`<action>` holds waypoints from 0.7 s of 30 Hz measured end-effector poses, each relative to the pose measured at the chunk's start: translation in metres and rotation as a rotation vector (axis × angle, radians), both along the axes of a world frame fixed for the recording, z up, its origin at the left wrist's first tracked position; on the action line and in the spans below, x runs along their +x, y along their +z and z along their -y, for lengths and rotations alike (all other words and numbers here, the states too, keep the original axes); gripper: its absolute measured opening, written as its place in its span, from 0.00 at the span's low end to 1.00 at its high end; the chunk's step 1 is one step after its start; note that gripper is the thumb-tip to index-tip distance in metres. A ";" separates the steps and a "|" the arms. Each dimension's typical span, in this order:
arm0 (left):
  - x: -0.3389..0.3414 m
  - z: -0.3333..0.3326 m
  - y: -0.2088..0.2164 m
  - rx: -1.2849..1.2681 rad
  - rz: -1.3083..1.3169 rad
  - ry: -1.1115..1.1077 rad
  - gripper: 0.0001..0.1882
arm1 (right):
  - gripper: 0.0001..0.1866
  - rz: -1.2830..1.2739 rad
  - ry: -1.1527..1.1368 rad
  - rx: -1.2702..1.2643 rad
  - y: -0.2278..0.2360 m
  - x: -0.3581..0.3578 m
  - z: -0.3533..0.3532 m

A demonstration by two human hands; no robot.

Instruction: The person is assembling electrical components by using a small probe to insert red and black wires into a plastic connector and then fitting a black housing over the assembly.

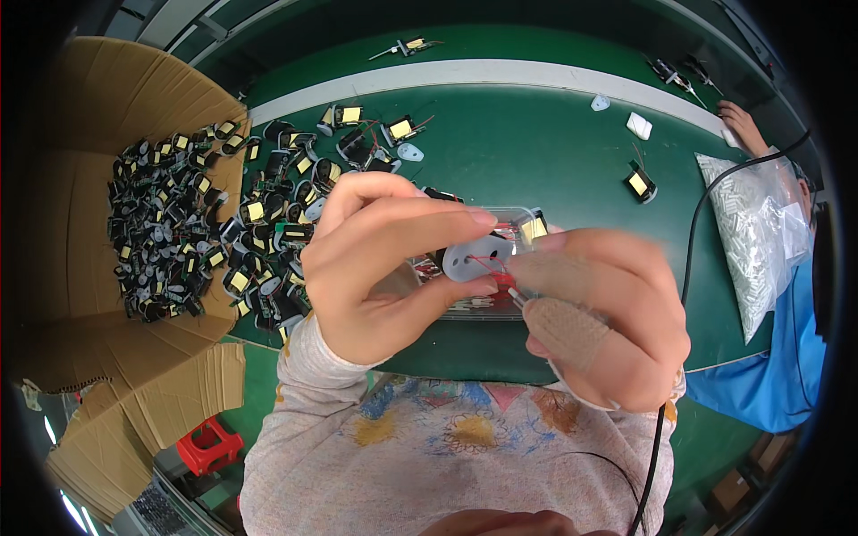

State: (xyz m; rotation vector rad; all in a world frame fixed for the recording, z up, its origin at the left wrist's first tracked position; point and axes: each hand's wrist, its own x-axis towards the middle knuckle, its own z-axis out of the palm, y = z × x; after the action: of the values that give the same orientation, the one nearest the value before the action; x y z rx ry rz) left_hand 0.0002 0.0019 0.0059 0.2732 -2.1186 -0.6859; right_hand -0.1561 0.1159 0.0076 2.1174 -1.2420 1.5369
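My left hand [380, 259] pinches a small part with a grey oval end plate [476, 259] between thumb and fingertips. Thin red wires [487, 264] come out of a hole in that plate, and a dark body shows behind it. Close on its right, my right hand [608, 308] has thumb and fingers closed near the wire ends, with tan coverings on two fingers. A slim greyish tip shows at those fingers; what exactly they grip is not clear. Beneath both hands lies a clear plastic tray [487, 310] with red and whitish pieces, partly hidden.
On the left, a cardboard box [89, 98] holds many black parts with yellow labels; more spill onto the green table [554, 152]. At right are a bag of white tubes [746, 232], a black cable [690, 241] and another person's hand [744, 125]. A red stool [210, 445] stands lower left.
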 end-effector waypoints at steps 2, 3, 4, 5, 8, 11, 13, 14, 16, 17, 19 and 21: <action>0.000 0.001 0.000 0.016 -0.011 -0.018 0.19 | 0.17 0.002 0.027 0.047 0.002 0.001 0.000; 0.001 0.000 -0.001 0.012 -0.012 -0.007 0.19 | 0.17 0.002 0.045 0.059 0.001 0.001 0.001; 0.002 -0.001 -0.001 0.016 0.001 0.004 0.19 | 0.16 -0.028 0.056 0.032 -0.002 0.002 0.004; 0.004 -0.001 0.000 0.021 0.015 0.017 0.19 | 0.16 -0.043 0.070 0.015 -0.003 0.001 0.006; 0.005 -0.001 0.002 0.016 0.033 -0.004 0.19 | 0.14 -0.064 0.086 0.054 0.002 0.002 0.001; 0.003 -0.001 0.002 0.025 0.020 -0.011 0.19 | 0.13 -0.058 0.084 0.086 0.005 0.002 0.001; 0.006 0.000 0.004 0.014 0.040 -0.009 0.19 | 0.12 -0.069 0.100 0.086 0.003 0.002 0.003; 0.006 0.000 0.004 0.004 0.065 -0.015 0.19 | 0.12 -0.077 0.110 0.083 0.003 0.001 0.004; 0.007 -0.001 0.004 -0.002 0.068 -0.013 0.19 | 0.12 -0.102 0.122 0.118 0.006 -0.001 0.005; 0.007 -0.001 0.003 -0.009 0.077 -0.015 0.19 | 0.12 -0.112 0.125 0.137 0.006 0.000 0.005; 0.007 -0.001 0.005 -0.019 0.073 -0.007 0.20 | 0.12 -0.085 0.069 0.145 0.006 0.002 0.004; 0.006 -0.001 0.005 -0.027 0.068 -0.004 0.20 | 0.14 -0.054 0.007 0.137 0.005 0.003 0.002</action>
State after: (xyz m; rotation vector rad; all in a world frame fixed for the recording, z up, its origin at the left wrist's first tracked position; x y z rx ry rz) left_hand 0.0065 0.0029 0.0109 0.2809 -2.1916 -0.6584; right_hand -0.1526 0.1139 0.0127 2.2335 -1.3585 1.4255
